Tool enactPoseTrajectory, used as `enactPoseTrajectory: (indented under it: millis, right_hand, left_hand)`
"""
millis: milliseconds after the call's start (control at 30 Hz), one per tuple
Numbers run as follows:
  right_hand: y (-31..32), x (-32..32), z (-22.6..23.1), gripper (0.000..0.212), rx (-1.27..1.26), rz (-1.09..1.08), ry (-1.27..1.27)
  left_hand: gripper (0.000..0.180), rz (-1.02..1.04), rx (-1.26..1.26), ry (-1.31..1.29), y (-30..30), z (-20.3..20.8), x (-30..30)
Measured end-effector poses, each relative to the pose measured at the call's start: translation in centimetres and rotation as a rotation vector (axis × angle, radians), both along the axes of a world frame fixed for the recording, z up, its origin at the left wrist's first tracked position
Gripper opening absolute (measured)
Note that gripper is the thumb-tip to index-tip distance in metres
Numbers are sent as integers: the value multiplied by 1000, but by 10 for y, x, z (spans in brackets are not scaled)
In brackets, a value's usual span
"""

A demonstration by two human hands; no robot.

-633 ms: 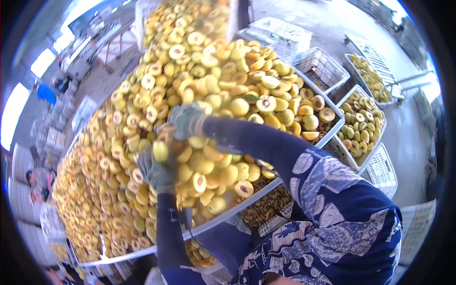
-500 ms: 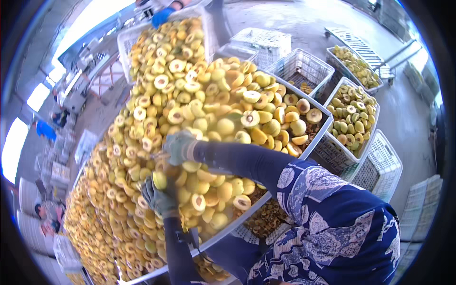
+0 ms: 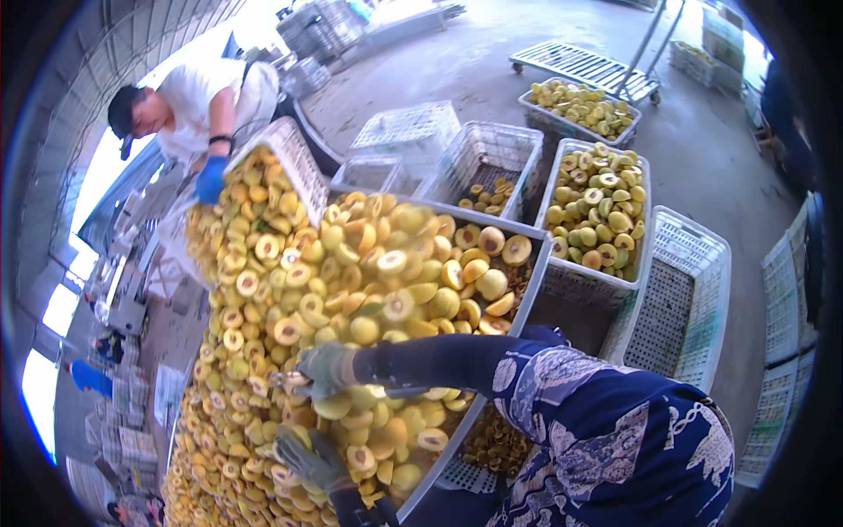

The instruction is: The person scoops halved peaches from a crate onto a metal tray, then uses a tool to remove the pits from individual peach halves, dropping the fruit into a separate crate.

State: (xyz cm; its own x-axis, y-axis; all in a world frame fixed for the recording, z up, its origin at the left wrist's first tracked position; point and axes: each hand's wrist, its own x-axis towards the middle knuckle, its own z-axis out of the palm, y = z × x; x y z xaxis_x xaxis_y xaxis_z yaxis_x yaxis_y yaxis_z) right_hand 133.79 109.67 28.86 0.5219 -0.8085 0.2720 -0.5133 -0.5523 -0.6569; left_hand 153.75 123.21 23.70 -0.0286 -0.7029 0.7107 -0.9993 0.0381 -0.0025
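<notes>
A wide heap of yellow stone fruit (image 3: 263, 329), peaches or apricots by their look, lies before me, mostly halved with brown hollows. My right hand (image 3: 327, 369), in a grey-green glove, is closed around a small metal tool (image 3: 290, 379) whose end points left over the fruit. Lower down, my left hand (image 3: 309, 458), gloved alike, reaches onto the heap with its fingers stretched out. Fruit lies against those fingers; none is plainly gripped. Both forearms wear dark blue sleeves.
Across the heap, a person (image 3: 215, 105) with a blue glove (image 3: 211, 180) holds a white crate (image 3: 294, 167) by its fruit. Right of the table edge (image 3: 533, 281) stand a crate of halves (image 3: 555, 206), a nearly bare crate (image 3: 713, 303) and a slatted trolley (image 3: 584, 66).
My view has swung, bringing the person at the crate into sight. The fruit half that my left hand held is no longer visible in it, and its fingers have spread. My right hand keeps the tool.
</notes>
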Motion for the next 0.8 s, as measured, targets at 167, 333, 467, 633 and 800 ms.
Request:
enactPoseTrajectory:
  millis: [167,333,467,633,800]
  right_hand:
    - [16,-7,-2,38,137,88,-92]
    - [16,-30,-16,30,170,-38,-242]
    - [28,-67,-17,32,107,20,-317]
    - [-2,-90,-101,31,183,-45,-548]
    - [73,-98,-35,23,288,-164,-605]
  left_hand:
    - [53,-36,60,65,-11,-1,-7]
    - [58,70,118,224,-11,10,-25]
    - [61,69,21,237,-13,2,-27]
    - [58,-120,-107,187,-5,14,-57]
    - [68,-162,-53,465,27,20,-55]
